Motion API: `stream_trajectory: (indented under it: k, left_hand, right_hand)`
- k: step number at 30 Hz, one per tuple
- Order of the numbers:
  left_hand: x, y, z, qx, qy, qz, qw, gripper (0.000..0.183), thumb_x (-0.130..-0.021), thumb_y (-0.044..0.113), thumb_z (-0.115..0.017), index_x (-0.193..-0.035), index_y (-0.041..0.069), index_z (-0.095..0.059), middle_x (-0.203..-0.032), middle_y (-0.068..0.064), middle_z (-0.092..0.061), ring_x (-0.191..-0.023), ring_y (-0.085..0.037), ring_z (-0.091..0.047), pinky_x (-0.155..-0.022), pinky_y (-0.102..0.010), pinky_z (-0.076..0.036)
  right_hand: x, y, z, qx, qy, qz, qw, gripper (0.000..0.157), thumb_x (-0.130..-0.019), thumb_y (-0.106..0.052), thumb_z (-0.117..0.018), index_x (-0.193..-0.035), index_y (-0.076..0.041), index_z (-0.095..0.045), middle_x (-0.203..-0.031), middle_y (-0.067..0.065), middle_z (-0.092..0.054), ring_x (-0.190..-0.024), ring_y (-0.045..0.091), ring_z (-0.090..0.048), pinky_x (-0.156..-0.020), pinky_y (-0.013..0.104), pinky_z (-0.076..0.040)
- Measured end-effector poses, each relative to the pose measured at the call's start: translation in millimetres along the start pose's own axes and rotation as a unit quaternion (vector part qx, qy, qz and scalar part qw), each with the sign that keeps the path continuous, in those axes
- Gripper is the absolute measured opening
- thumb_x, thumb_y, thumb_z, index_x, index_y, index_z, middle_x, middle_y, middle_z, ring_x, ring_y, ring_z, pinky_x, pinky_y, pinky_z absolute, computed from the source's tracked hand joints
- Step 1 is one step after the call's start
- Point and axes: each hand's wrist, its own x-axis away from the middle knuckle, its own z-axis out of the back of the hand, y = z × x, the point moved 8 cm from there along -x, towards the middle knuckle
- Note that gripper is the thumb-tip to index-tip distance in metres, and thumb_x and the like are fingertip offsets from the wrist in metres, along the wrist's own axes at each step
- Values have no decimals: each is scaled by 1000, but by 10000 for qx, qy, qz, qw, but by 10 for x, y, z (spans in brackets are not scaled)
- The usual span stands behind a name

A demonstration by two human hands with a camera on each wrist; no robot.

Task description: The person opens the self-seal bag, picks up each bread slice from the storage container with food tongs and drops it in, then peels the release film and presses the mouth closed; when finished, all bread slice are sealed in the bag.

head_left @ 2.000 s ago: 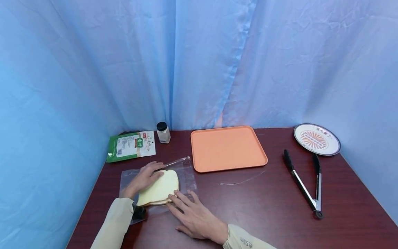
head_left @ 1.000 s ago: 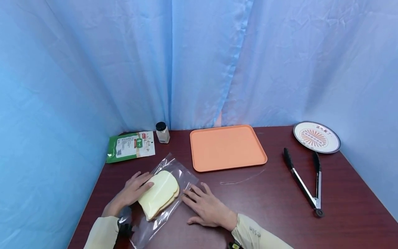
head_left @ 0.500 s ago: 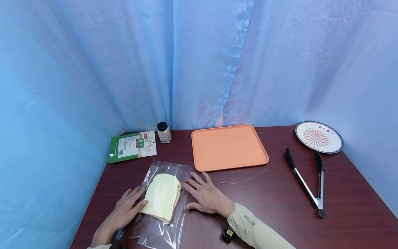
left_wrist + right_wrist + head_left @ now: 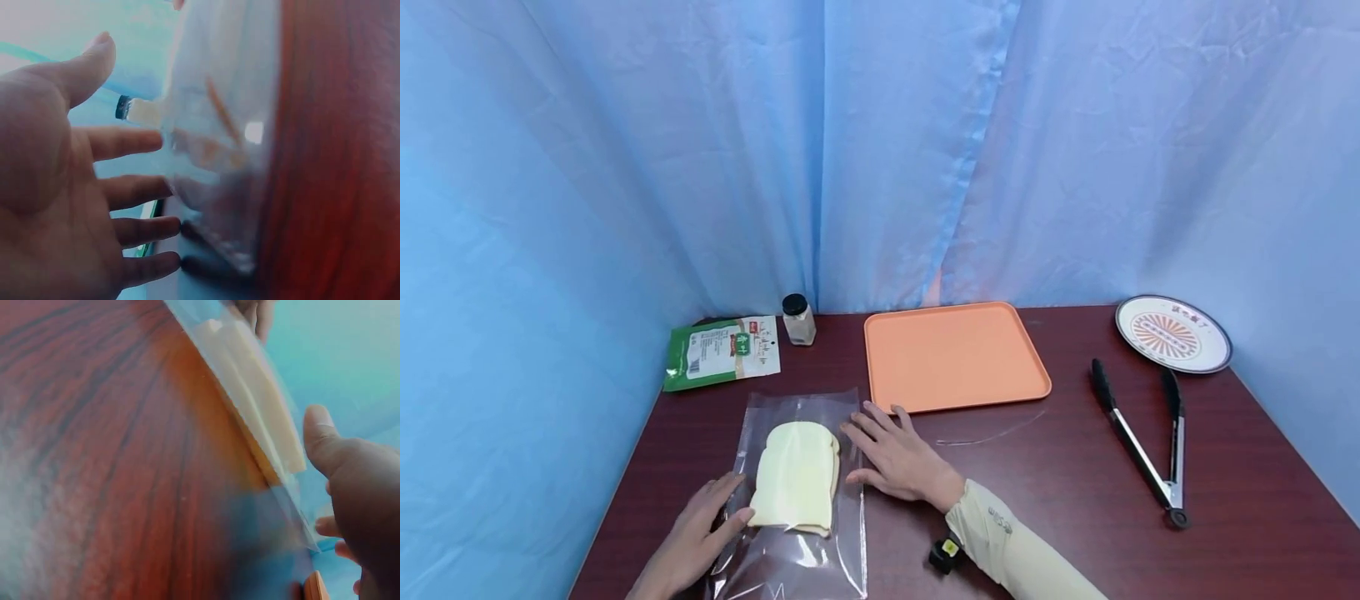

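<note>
Slices of white bread (image 4: pixel 796 475), stacked, lie inside a clear plastic bag (image 4: pixel 808 554) on the dark wooden table. The bag stands nearly straight, its length running toward the front edge. My left hand (image 4: pixel 696 529) rests at the bag's left side, thumb tip by the bread's lower left corner. In the left wrist view its fingers (image 4: pixel 137 187) are spread and straight, tips at the bag's edge. My right hand (image 4: pixel 898 454) lies with fingers spread on the bag's upper right edge. The right wrist view shows the bread (image 4: pixel 253 394) in the bag beside the right thumb (image 4: pixel 320 434).
An orange tray (image 4: pixel 955 358) lies just beyond the right hand. Behind are a green and white packet (image 4: pixel 722 352) and a black-capped jar (image 4: pixel 798 321). Tongs (image 4: pixel 1142 450) and a patterned plate (image 4: pixel 1174 333) are at the right. Blue curtains (image 4: pixel 880 150) enclose the table.
The bag with the bread first tilted, then turned back upright and shifted toward the front edge. My left hand slid off the bread to the bag's left side; my right moved to its upper right edge.
</note>
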Motion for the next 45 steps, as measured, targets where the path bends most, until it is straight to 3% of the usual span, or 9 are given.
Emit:
stream_trajectory:
  k: [7, 12, 15, 20, 21, 23, 30, 38, 45]
  left_hand:
    - [-164, -199, 255, 514, 420, 978, 9930, 65, -101, 38, -59, -151, 3, -38, -142, -28, -54, -122, -42, -61, -93, -46, -56]
    - [-347, -337, 276, 1788, 242, 1569, 9710, 62, -103, 31, -55, -152, 0, -33, -138, -30, -55, -112, -31, -67, -82, -38, -61]
    - [-439, -391, 233, 2636, 117, 1780, 9480, 61, -104, 28, -52, -152, -3, -30, -134, -30, -58, -102, -20, -69, -80, -37, -62]
    - [-560, -420, 166, 3410, -66, 1829, 9221, 56, -107, 24, -47, -150, -8, -30, -110, -13, -68, -90, -10, -69, -79, -37, -63]
    - [-584, -415, 154, 3476, -86, 1803, 9201, 55, -107, 23, -46, -149, -8, -31, -105, -7, -69, -88, -9, -68, -78, -36, -63]
    - [-633, -393, 132, 3581, -125, 1740, 9173, 51, -107, 21, -45, -147, -9, -34, -97, -2, -69, -83, -9, -68, -75, -33, -62]
    - [-745, -312, 78, 3543, -74, 1696, 9196, 42, -105, 14, -45, -138, -12, -43, -84, -1, -71, -72, -12, -70, -67, -29, -61]
    - [-826, -293, 10, 3614, 109, 1785, 9151, 35, -101, 9, -54, -127, -14, -51, -78, -2, -73, -62, -8, -69, -60, -25, -60]
    - [-841, -285, 24, 3302, 434, 1690, 9276, 25, -97, 2, -58, -113, -17, -62, -74, 0, -72, -61, -6, -67, -56, -22, -57]
  right_hand:
    - [72, 138, 112, -1314, 513, -642, 9879, 66, -98, -51, -56, -150, -11, -44, -153, 14, -47, -143, 32, -44, -110, 54, -39]
    - [137, 215, 67, -3144, 643, -1508, 9350, 67, -97, -38, -65, -150, -3, -41, -148, 20, -51, -133, 34, -55, -106, 48, -49]
    - [144, 251, -34, -4746, 610, -2160, 8511, 67, -96, -27, -68, -149, 0, -38, -141, 26, -54, -121, 36, -63, -93, 43, -57]
    - [120, 235, -261, -7059, 408, -3056, 6377, 67, -97, -11, -58, -153, 3, -22, -145, 36, -41, -127, 45, -56, -89, 47, -60]
    - [111, 227, -285, -7279, 383, -3148, 6080, 66, -98, -9, -55, -153, 4, -20, -145, 37, -39, -129, 46, -54, -90, 50, -59]
    - [85, 218, -315, -7490, 341, -3230, 5775, 65, -98, -7, -51, -153, 4, -18, -145, 36, -37, -131, 47, -52, -91, 52, -59]
    - [-79, 204, -399, -7473, 312, -3546, 5610, 64, -95, -9, -56, -149, 6, -24, -133, 32, -56, -107, 33, -71, -78, 47, -62]
    - [-212, 209, -416, -7001, 267, -3735, 6080, 50, -89, -6, -63, -133, 10, -44, -109, 24, -71, -80, 20, -75, -64, 40, -63]
    - [-241, 291, -514, -6616, 422, -3816, 6441, 20, -88, 0, -63, -105, 9, -66, -91, 20, -75, -63, 11, -72, -57, 33, -61]
